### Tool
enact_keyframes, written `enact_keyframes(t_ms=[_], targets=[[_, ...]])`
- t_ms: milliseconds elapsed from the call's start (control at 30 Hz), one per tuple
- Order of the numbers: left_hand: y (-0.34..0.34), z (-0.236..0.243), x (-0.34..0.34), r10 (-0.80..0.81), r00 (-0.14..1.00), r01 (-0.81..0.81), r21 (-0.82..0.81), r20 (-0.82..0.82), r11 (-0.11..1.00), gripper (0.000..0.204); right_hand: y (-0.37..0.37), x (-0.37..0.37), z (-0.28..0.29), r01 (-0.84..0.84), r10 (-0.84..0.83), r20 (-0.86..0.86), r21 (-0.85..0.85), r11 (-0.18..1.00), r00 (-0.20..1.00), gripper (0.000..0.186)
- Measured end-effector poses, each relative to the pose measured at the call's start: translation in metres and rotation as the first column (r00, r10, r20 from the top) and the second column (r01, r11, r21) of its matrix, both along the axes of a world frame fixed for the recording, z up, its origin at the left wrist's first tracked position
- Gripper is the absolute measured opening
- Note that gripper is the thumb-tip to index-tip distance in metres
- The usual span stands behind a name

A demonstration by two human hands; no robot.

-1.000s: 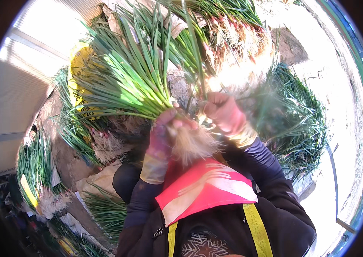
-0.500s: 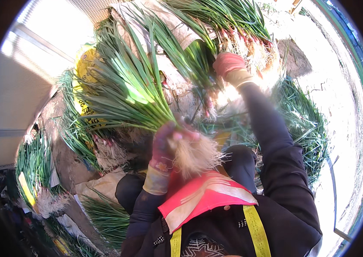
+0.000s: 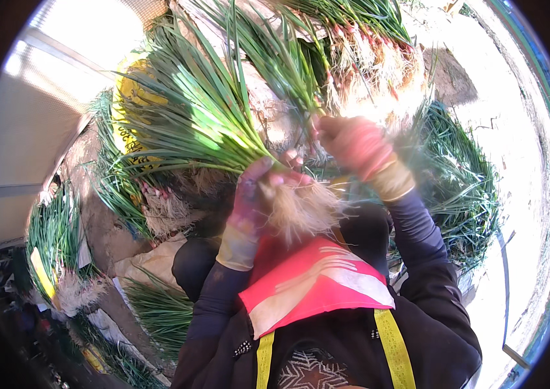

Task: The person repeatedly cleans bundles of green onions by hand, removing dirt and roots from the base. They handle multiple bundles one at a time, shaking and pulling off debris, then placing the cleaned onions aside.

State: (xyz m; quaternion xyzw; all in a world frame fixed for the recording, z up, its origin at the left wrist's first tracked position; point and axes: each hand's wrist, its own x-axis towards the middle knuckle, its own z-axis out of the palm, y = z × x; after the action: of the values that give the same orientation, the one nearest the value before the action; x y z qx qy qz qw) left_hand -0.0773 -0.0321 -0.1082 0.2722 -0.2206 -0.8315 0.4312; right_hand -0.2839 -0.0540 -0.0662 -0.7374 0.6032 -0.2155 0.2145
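Observation:
My left hand (image 3: 252, 194), in a stained glove, is closed round a thick bunch of green onions (image 3: 213, 123). Their leaves fan up and to the left, and pale roots hang right of the fingers over my lap. A little to the right, my gloved right hand (image 3: 360, 148), smeared by motion, pinches the lower ends of a few green onion stalks (image 3: 291, 74) whose leaves point up and left. The fingertips of both hands are close but apart. Above my right hand lies a heap of green onions (image 3: 369, 55) with reddish bulbs and tangled roots.
Loose green leaves (image 3: 459, 181) are piled at the right. More onion bunches (image 3: 54, 236) lie at the left, near a yellow printed sack (image 3: 133, 107). A red and white cloth (image 3: 320, 279) covers my lap. A pale panel wall (image 3: 22, 142) stands at far left.
My right hand has drawn down toward me from the heap, bringing a few stalks with it. The left hand keeps its bunch nearly in place, shifted slightly upward.

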Motion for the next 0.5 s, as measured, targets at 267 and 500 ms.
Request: enact_keyframes(t_ms=[267, 500], targets=[[0.004, -0.019, 0.006, -0.11, 0.994, 0.112, -0.08, 0.027, 0.99, 0.033, 0.027, 0.007, -0.012, -0.555, 0.536, 0.221, 0.031, 0.831, 0.815, 0.016], [0.006, -0.011, 0.008, -0.109, 0.994, 0.109, 0.037, -0.002, 0.993, 0.041, -0.01, 0.024, -0.023, -0.354, 0.183, 0.675, 0.123, 0.927, 0.714, 0.027]])
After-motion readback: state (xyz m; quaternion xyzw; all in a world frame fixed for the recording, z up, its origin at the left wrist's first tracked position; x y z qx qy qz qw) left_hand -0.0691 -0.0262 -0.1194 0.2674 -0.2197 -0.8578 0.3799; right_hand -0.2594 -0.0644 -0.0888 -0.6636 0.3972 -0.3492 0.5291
